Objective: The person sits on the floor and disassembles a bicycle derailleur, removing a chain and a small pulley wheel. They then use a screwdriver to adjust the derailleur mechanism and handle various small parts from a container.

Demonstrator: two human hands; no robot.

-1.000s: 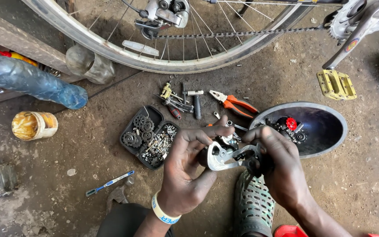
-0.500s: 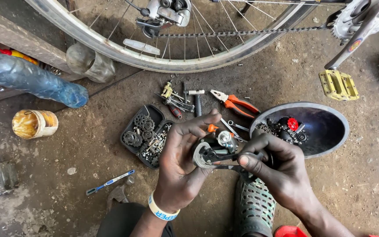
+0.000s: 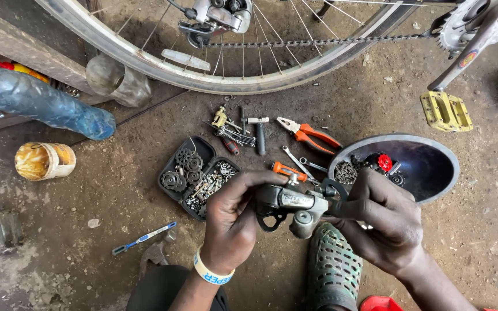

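Both hands, left hand (image 3: 231,230) and right hand (image 3: 378,227), grip a grey derailleur (image 3: 292,203) between them, lifted clear of the dirt floor just beside the black parts tray (image 3: 171,173), apparently for close handling.

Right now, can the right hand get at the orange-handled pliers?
Probably not freely: the right hand and left hand both grip the derailleur. The pliers lie uncovered beyond it.

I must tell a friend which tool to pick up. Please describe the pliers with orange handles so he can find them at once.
Start at the bicycle wheel at the top, then look down to the tools on the dirt below it. The pliers lie just left of the dark round bowl, above the hands. Only they have two orange handles and silver pointed jaws; the small hammer beside them is grey.
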